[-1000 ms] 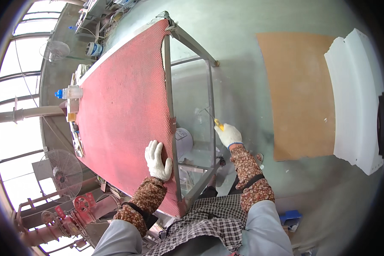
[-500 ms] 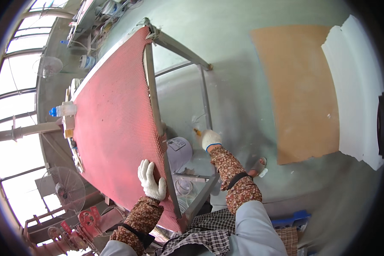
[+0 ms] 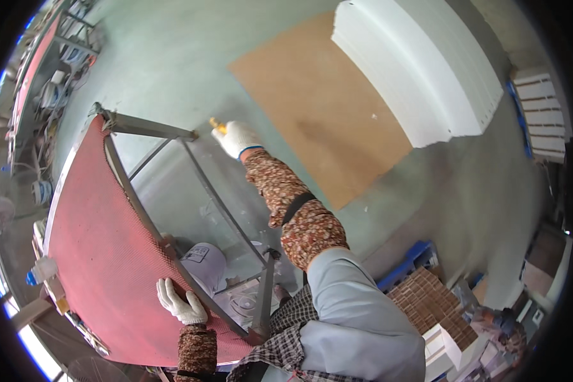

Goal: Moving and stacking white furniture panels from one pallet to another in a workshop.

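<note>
My left hand (image 3: 181, 302), in a white knit glove, lies with fingers stretched out on the red textured mat (image 3: 108, 254) of a metal-framed table, close to its right edge. My right hand (image 3: 239, 138), gloved in white with a blue cuff, reaches forward past the table's far right leg. It is closed around a small yellow tool (image 3: 217, 125) whose kind I cannot make out. Beyond this hand lies a flat brown sheet (image 3: 324, 108) on the floor, with a large white ribbed panel (image 3: 420, 70) to its right.
A white bucket (image 3: 203, 267) stands beneath the table's frame (image 3: 219, 204). At the table's left edge is a clear bottle with a blue cap (image 3: 41, 272). Blue pallets (image 3: 407, 264) and stacked brown pieces (image 3: 426, 299) are at lower right, near another person (image 3: 500, 328).
My view has turned right, so the table sits further left and the white panel shows more. My right arm has stretched forward with the yellow tool. The left hand stays on the mat.
</note>
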The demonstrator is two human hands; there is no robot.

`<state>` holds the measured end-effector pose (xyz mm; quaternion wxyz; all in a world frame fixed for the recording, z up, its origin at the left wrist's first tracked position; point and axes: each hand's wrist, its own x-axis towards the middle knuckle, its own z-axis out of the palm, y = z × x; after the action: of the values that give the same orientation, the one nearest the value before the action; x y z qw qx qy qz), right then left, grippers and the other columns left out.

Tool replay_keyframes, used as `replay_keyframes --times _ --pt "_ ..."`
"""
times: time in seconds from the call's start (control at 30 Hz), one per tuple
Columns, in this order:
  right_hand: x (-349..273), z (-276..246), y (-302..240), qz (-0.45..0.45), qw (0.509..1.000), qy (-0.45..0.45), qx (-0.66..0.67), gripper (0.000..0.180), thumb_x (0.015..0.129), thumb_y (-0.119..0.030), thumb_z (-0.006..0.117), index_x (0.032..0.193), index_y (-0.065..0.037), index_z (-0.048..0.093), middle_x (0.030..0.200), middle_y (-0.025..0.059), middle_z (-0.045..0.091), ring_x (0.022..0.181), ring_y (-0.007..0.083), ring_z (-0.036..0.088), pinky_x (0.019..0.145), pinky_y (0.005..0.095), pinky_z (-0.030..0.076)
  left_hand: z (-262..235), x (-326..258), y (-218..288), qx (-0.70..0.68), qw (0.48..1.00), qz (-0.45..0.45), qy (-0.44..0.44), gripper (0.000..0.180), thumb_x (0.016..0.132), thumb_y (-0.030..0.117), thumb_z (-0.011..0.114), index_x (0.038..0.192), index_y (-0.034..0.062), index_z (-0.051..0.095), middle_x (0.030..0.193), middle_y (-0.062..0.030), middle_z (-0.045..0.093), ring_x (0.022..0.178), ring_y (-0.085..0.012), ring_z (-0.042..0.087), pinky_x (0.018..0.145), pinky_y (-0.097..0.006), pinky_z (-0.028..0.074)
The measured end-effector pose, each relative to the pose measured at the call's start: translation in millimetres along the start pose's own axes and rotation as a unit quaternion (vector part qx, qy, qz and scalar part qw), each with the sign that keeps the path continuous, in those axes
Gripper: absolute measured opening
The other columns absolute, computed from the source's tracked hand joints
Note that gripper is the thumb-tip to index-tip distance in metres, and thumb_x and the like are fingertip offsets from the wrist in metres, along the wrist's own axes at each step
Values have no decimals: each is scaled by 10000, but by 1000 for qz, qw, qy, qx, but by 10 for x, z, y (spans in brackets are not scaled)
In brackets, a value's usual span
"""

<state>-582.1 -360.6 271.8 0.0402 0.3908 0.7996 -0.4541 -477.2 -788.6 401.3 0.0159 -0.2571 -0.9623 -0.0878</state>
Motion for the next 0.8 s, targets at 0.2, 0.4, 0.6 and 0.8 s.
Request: replay_keyframes --times 0.2,0.4,0.6,0.8 --pt "-215 430 -340 -52 994 -91 -25 506 892 -539 600 1040 -78 747 1037 198 721 1017 401 678 870 496 547 -199 -7 -143 -2 999 -7 36 621 798 179 582 1380 -10 479 1453 -260 440 1363 -451 382 1156 -557 262" --pt "222 138 134 -72 990 -113 51 538 911 -509 599 882 15 718 797 253 687 801 407 692 691 475 512 8 97 25 -14 1000 17 14 638 738 235 671 1314 7 518 1380 -236 477 1324 -444 413 1125 -582 269" --pt "203 560 -406 -112 987 -109 -45 469 936 -478 615 813 -27 647 588 84 609 454 230 609 446 378 472 -95 -43 -88 -10 1000 -12 25 667 727 277 694 1324 30 526 1385 -219 475 1340 -428 404 1126 -580 273" --pt "314 676 -625 -76 989 -122 -39 527 911 -506 593 1027 -6 713 952 263 701 953 439 672 818 498 522 -147 -36 -52 -32 999 -24 23 667 733 315 717 1321 55 541 1379 -197 494 1330 -407 428 1111 -572 295"
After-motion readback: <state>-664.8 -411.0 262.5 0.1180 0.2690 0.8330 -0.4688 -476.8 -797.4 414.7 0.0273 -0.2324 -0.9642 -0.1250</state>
